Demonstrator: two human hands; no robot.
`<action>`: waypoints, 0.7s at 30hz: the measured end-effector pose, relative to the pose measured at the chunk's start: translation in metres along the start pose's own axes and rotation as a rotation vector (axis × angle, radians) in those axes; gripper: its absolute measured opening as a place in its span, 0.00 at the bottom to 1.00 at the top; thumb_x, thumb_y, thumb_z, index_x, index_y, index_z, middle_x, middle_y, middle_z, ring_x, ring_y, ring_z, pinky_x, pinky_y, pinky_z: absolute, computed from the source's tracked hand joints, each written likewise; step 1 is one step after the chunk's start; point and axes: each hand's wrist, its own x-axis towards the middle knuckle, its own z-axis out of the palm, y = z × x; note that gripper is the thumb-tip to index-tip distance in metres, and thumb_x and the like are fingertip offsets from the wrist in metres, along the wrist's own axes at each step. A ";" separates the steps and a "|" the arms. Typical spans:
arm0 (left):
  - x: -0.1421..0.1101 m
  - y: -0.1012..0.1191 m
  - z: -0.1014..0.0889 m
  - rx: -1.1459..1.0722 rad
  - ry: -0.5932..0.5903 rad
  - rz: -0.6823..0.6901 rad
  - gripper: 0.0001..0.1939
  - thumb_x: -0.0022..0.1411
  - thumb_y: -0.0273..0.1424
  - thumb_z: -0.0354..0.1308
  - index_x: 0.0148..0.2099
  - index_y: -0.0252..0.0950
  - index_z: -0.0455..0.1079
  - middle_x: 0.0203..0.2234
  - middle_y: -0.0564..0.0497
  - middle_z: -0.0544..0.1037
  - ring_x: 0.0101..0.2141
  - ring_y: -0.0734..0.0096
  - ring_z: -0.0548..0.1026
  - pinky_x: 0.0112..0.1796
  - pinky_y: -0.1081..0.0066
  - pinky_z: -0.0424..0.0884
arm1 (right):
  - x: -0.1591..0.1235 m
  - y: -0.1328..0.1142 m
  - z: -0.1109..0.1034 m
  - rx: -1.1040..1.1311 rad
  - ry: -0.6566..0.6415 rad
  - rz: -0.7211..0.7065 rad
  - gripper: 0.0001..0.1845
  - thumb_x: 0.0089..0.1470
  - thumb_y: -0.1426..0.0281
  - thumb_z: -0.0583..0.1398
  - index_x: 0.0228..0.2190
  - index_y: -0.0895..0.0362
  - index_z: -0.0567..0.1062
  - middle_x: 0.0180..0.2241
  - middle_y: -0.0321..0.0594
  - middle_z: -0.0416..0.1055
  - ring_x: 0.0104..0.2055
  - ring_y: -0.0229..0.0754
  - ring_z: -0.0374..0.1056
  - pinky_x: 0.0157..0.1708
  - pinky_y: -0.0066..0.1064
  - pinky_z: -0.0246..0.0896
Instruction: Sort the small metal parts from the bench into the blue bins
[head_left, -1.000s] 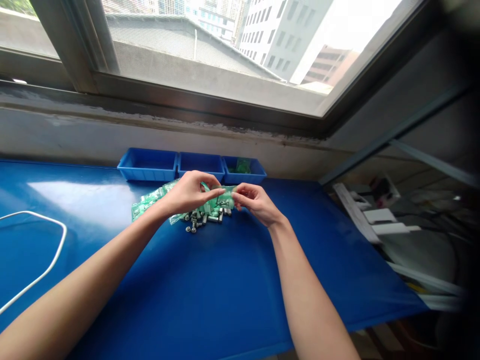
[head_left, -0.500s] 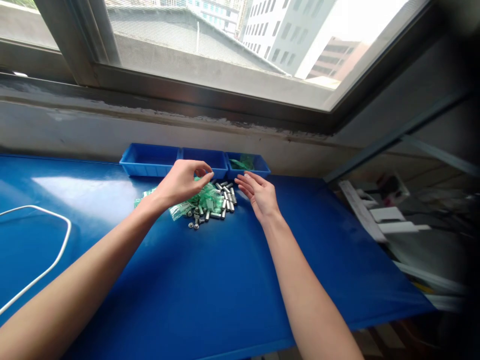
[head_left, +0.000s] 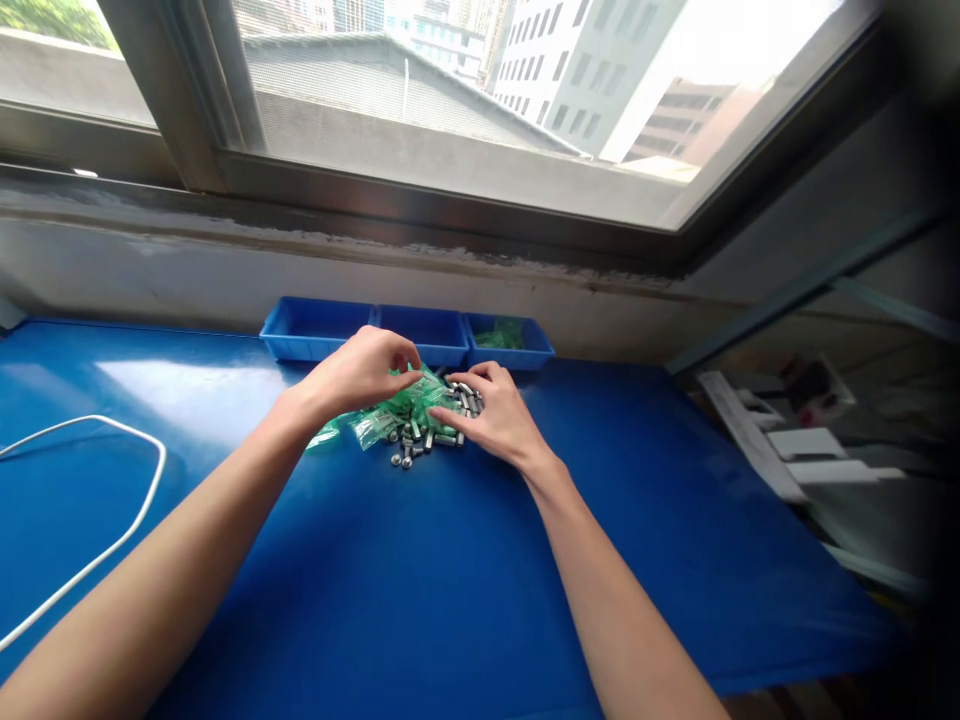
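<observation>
A heap of crumpled green plastic bags lies on the blue table, mixed with small metal parts. My left hand is over the heap's back left, thumb and forefinger nearly together at the green plastic. Opposite it, my right hand reaches in from the right with thumb and fingers apart, around the heap's right side and holding nothing visible. Short metal posts lie between the hands, some hidden behind the right one. Round-headed screws sit at the front of the heap.
Three joined blue bins stand behind the heap: a left bin, a middle bin and a right bin with green plastic inside. A white cable curves across the table at left. A window frame rises behind.
My right hand has moved left and closer, from beside the heap to over its right side, its thumb and fingers spreading. My left hand stays over the green plastic. The camera view has shifted slightly.
</observation>
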 end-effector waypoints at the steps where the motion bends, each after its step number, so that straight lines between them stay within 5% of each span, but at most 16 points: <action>1: 0.000 -0.001 0.000 0.003 -0.002 0.009 0.12 0.59 0.38 0.60 0.38 0.37 0.81 0.30 0.48 0.82 0.31 0.65 0.78 0.33 0.70 0.71 | 0.000 -0.001 0.002 -0.018 -0.005 -0.018 0.29 0.48 0.46 0.67 0.45 0.53 0.80 0.45 0.47 0.70 0.51 0.54 0.66 0.52 0.45 0.64; 8: 0.001 -0.006 0.004 0.079 0.040 0.037 0.19 0.59 0.42 0.62 0.48 0.37 0.78 0.40 0.44 0.80 0.41 0.58 0.77 0.44 0.64 0.73 | 0.004 -0.002 0.010 0.103 0.024 -0.019 0.24 0.49 0.47 0.67 0.36 0.54 0.77 0.44 0.45 0.69 0.48 0.51 0.67 0.49 0.43 0.64; 15: 0.000 -0.001 0.002 0.025 -0.005 0.062 0.18 0.64 0.39 0.57 0.52 0.37 0.76 0.43 0.45 0.82 0.44 0.58 0.78 0.46 0.64 0.72 | 0.004 -0.015 0.006 0.499 -0.055 0.137 0.25 0.48 0.48 0.68 0.36 0.55 0.72 0.32 0.37 0.72 0.30 0.39 0.65 0.31 0.31 0.62; 21: 0.001 -0.005 0.007 0.037 -0.014 0.076 0.19 0.61 0.37 0.59 0.53 0.37 0.76 0.44 0.45 0.81 0.45 0.56 0.77 0.48 0.61 0.72 | 0.007 -0.005 -0.009 0.702 0.194 0.298 0.26 0.46 0.50 0.69 0.40 0.54 0.75 0.29 0.36 0.73 0.25 0.37 0.64 0.22 0.29 0.59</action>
